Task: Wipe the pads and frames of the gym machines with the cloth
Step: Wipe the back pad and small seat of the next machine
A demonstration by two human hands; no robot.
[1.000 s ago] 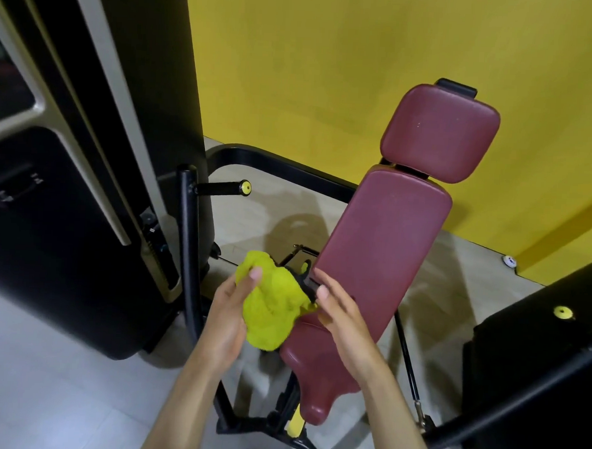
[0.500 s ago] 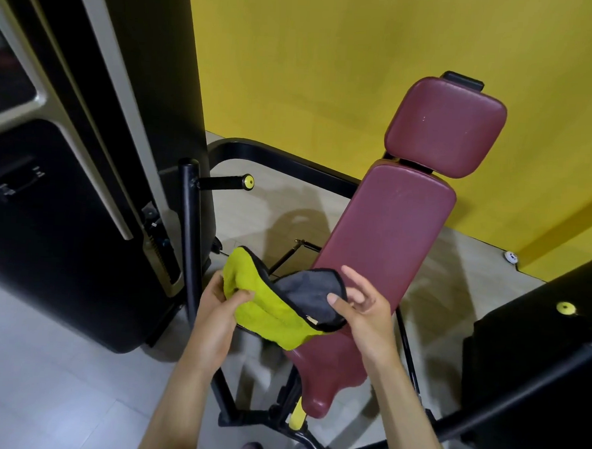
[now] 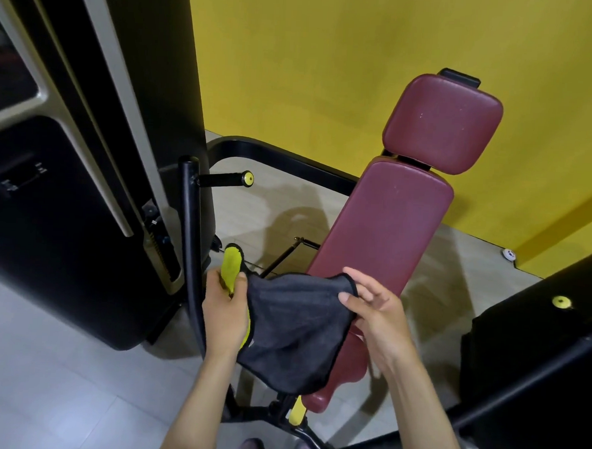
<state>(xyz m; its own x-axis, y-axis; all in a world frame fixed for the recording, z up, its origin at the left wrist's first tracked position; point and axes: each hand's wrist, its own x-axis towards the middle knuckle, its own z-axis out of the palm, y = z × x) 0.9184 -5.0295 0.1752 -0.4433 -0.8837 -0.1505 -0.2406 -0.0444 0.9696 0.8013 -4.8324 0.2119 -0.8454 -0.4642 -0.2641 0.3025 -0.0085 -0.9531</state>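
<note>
A cloth (image 3: 296,330), grey on one side and yellow on the other, hangs spread out between my hands above the seat. My left hand (image 3: 223,315) grips its left edge, where a yellow corner sticks up. My right hand (image 3: 374,309) pinches the right corner between thumb and fingers. Behind the cloth stands the maroon back pad (image 3: 387,225) with a maroon head pad (image 3: 442,124) above it. The maroon seat pad (image 3: 341,381) is mostly hidden by the cloth.
A black upright frame tube (image 3: 192,253) with a yellow-capped handle (image 3: 223,178) stands left of my hands. A black weight-stack housing (image 3: 68,164) fills the left. Another black machine (image 3: 534,357) is at right. A yellow wall (image 3: 330,61) is behind.
The bunched yellow cloth has been opened out between both hands, and its grey side now faces me. My hands have moved apart.
</note>
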